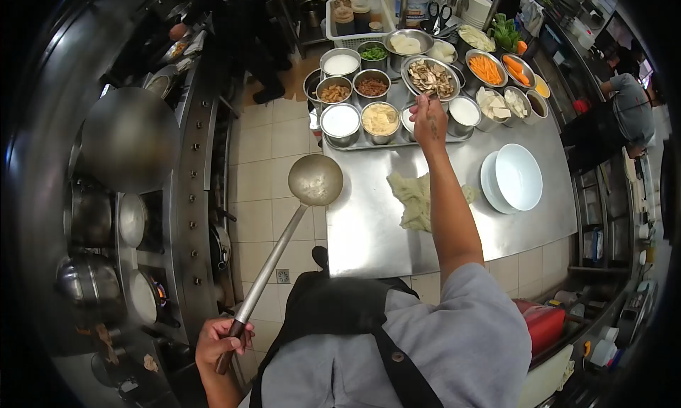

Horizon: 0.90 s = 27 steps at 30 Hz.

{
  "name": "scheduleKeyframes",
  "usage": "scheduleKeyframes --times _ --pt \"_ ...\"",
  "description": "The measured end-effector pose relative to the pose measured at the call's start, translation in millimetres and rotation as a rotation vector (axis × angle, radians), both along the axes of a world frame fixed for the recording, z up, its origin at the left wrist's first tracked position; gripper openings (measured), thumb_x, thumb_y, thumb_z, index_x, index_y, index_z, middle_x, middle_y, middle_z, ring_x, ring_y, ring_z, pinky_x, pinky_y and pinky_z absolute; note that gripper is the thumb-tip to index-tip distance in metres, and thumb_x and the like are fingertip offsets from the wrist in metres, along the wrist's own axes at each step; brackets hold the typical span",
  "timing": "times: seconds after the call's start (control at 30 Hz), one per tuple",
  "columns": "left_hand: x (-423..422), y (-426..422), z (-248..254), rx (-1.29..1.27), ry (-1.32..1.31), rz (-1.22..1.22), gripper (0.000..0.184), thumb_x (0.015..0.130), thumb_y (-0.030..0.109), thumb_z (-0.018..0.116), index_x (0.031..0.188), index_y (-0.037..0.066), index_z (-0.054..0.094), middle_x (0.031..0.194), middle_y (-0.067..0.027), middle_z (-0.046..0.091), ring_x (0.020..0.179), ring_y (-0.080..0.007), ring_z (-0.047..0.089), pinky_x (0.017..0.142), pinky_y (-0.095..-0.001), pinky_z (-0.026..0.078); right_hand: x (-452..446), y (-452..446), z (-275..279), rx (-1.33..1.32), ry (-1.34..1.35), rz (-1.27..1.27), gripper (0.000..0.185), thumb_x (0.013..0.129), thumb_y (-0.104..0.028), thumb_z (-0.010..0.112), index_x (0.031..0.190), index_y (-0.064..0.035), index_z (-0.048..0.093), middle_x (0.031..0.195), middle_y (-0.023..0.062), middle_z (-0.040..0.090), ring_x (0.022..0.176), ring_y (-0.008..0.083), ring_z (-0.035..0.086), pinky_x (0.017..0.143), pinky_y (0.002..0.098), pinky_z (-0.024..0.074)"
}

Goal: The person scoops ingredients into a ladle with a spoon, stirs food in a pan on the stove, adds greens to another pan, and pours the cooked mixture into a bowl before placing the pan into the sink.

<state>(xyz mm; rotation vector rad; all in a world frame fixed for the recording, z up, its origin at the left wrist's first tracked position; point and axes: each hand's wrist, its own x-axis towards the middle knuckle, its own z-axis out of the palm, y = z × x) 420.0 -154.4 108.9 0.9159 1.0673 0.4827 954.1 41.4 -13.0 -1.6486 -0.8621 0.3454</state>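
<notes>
My left hand is closed round the dark handle end of a long metal ladle, whose bowl hangs over the floor beside the steel table. Stretched out over the table, my right hand is closed at the near edge of a metal bowl of sliced mushrooms. What its fingers grip is too small to make out. Below that hand is a white-filled container, partly hidden. Beside it stands a container of yellowish paste. A crumpled greenish cloth lies under my right forearm.
Pale blue bowls sit at the table's right. Shredded carrots and other ingredient containers fill its far side. A stove with pans and a lit burner stands left. One person is at the right, another at the back left.
</notes>
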Motion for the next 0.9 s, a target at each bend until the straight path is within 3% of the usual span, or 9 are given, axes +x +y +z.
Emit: scheduleKeyframes --times 0.13,0.27,0.37,0.53,0.73,0.83,0.9 --pt "4 17 -3 -0.025 -0.053 -0.047 0.041 0.067 0.014 0.067 0.096 -0.015 0.060 0.059 -0.0098 0.060 0.060 -0.0179 0.059 0.076 -0.0318 0.047 2 -2 -15 0.041 0.064 -0.020 0.029 0.096 -0.023 0.042 0.094 0.0021 0.057 0.069 0.0104 0.063 0.056 0.0138 0.060 0.055 0.0286 0.0484" --pt "7 32 0 -0.050 -0.012 -0.099 0.046 0.063 0.017 0.068 0.097 -0.014 0.061 0.059 -0.0096 0.060 0.059 -0.0193 0.060 0.070 -0.0308 0.049 1 -2 -29 0.096 0.252 -0.069 0.026 0.096 -0.021 0.043 0.095 0.0012 0.056 0.069 0.0086 0.062 0.053 0.0128 0.058 0.053 0.0274 0.0474" --pt "9 40 0 -0.078 -0.016 -0.117 0.046 0.064 0.016 0.069 0.098 -0.014 0.060 0.063 -0.0117 0.062 0.058 -0.0181 0.060 0.064 -0.0278 0.049 7 3 -49 0.139 0.299 -0.079 0.025 0.098 -0.023 0.042 0.097 0.0003 0.053 0.071 0.0080 0.060 0.051 0.0089 0.054 0.042 0.0209 0.0407" --pt "14 54 -1 -0.120 -0.016 -0.152 0.044 0.064 0.013 0.070 0.099 -0.013 0.061 0.070 -0.0145 0.063 0.056 -0.0169 0.060 0.056 -0.0240 0.047 3 -4 -37 0.142 0.423 -0.115 0.025 0.098 -0.022 0.041 0.096 0.0008 0.052 0.072 0.0097 0.061 0.050 0.0096 0.054 0.041 0.0210 0.0420" --pt "18 64 -5 -0.136 -0.029 -0.196 0.042 0.064 0.012 0.070 0.098 -0.012 0.062 0.071 -0.0146 0.063 0.057 -0.0164 0.060 0.056 -0.0238 0.048 18 -10 -37 0.199 0.542 -0.131 0.026 0.097 -0.023 0.041 0.097 0.0016 0.051 0.073 0.0110 0.061 0.051 0.0113 0.056 0.042 0.0230 0.0437" --pt "31 70 3 -0.203 -0.038 -0.152 0.039 0.063 -0.002 0.064 0.100 -0.014 0.061 0.071 -0.0133 0.062 0.057 -0.0146 0.059 0.056 -0.0224 0.046 21 -17 -31 0.214 0.586 -0.116 0.028 0.097 -0.024 0.042 0.095 0.0015 0.052 0.072 0.0108 0.061 0.051 0.0115 0.056 0.042 0.0232 0.0438" --pt "32 75 -2 -0.209 -0.045 -0.178 0.039 0.063 -0.004 0.063 0.100 -0.015 0.060 0.070 -0.0136 0.062 0.057 -0.0148 0.059 0.056 -0.0227 0.046 18 -26 -27 0.205 0.565 -0.074 0.028 0.097 -0.024 0.043 0.095 0.0020 0.052 0.072 0.0119 0.062 0.053 0.0127 0.056 0.042 0.0236 0.0445"
